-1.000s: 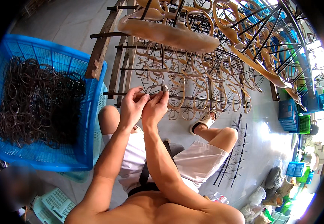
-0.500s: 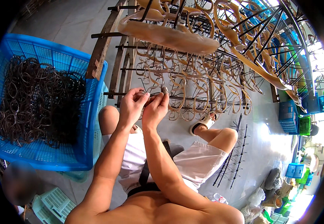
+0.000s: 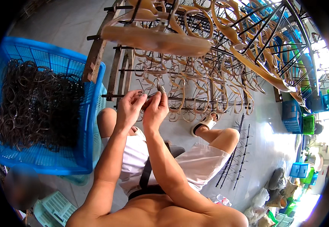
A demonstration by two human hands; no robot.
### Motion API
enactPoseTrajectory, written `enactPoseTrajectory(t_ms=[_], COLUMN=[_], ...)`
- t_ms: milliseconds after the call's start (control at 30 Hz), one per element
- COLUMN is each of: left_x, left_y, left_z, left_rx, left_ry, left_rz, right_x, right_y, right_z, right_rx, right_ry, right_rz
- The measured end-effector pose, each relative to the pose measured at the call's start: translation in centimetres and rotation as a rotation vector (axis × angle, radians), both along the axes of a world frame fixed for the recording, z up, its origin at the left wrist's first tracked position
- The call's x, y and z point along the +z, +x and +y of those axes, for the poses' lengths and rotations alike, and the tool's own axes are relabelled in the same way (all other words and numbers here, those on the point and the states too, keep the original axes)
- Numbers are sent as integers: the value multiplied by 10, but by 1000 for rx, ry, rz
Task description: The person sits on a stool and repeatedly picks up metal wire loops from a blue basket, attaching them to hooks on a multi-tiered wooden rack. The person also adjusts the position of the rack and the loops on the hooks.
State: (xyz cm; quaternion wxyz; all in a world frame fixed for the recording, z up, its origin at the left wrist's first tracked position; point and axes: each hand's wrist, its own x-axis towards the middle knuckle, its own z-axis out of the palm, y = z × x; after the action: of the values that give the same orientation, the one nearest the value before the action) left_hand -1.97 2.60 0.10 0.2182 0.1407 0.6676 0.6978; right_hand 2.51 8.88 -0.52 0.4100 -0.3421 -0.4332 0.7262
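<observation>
My left hand [image 3: 129, 108] and my right hand [image 3: 156, 109] are close together, fingers pinched, in front of the lower rows of a hanging rack. Between them shows a bit of a small dark brown curved piece [image 3: 146, 103], mostly hidden by the fingers. A greyish cover [image 3: 161, 89] sits on a fingertip of my right hand. Just beyond the hands, amber, translucent looped frames [image 3: 177, 90], like spectacle fronts, hang from wire hooks. At the left, a blue basket [image 3: 90, 125] holds a heap of dark brown looped pieces [image 3: 35, 106].
A large amber piece [image 3: 157, 41] hangs close at the top. Black rods of the rack [image 3: 299, 45] stick out at the upper right. Wired bars [image 3: 235, 153] lie on the floor right of my knee. A pale green basket [image 3: 56, 206] stands lower left, plastic bags [image 3: 261, 200] lower right.
My hands stay close together and have shifted slightly left in the picture. The rack and its frames also appear a little farther left.
</observation>
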Motion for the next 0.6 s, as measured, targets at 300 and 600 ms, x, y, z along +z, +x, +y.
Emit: enactPoseTrajectory(t_ms=[300,600], left_x=[-8,-5], left_y=[-4,-12], left_z=[-13,-14], left_rx=[18,56], left_ry=[28,106], left_rz=[-69,-367], right_x=[2,-13], right_y=[7,10], right_z=[-10,-6], right_rx=[115,125], right_ry=[349,694], right_rz=[-256,-431])
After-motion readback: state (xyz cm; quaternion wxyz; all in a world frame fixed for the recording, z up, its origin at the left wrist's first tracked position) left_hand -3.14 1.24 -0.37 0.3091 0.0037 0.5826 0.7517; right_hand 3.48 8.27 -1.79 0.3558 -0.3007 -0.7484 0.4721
